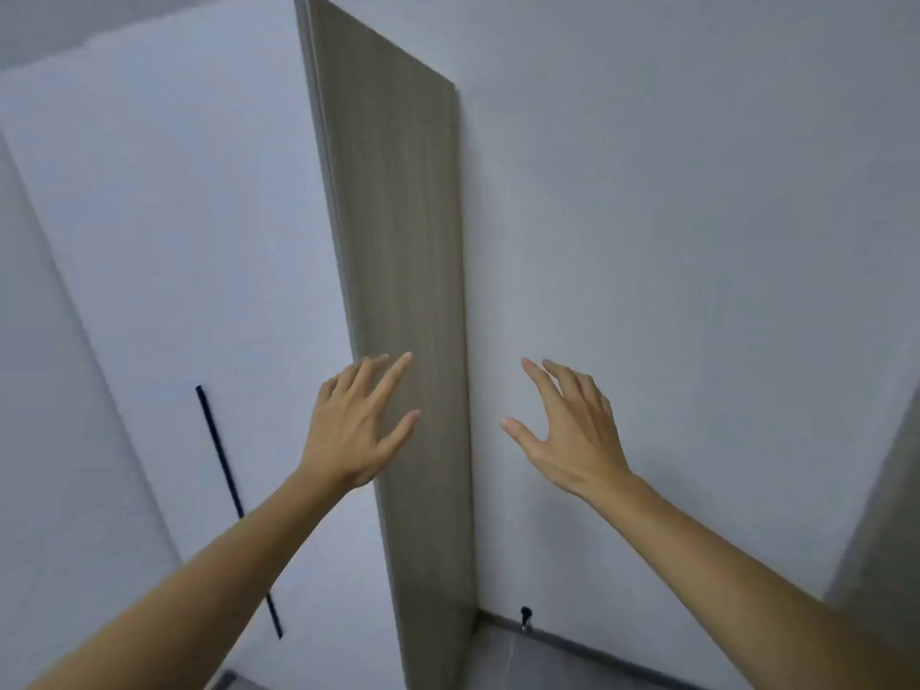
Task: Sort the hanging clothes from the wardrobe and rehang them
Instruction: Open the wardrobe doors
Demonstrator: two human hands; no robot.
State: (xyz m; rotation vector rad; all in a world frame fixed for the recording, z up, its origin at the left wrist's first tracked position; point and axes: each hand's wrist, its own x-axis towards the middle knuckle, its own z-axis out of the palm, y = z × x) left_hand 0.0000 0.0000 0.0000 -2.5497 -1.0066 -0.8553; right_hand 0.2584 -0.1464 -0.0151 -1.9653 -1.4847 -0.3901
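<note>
A tall wardrobe stands in front of me, with a white door [164,251] on the left and a grey-brown wood-grain side panel [398,271] beside it. A thin black handle [219,450] runs down the door. My left hand [356,425] is raised in front of the side panel's lower part, fingers spread and straight, holding nothing. My right hand [567,430] hovers before the white wall, fingers spread, also holding nothing. The door is closed and no clothes or hangers are in view.
A plain white wall [697,241] fills the right side and meets the wardrobe's side panel in a corner. A dark skirting strip [597,649] with a small black doorstop [525,617] runs along the floor. Another wood-grain edge [881,530] shows at far right.
</note>
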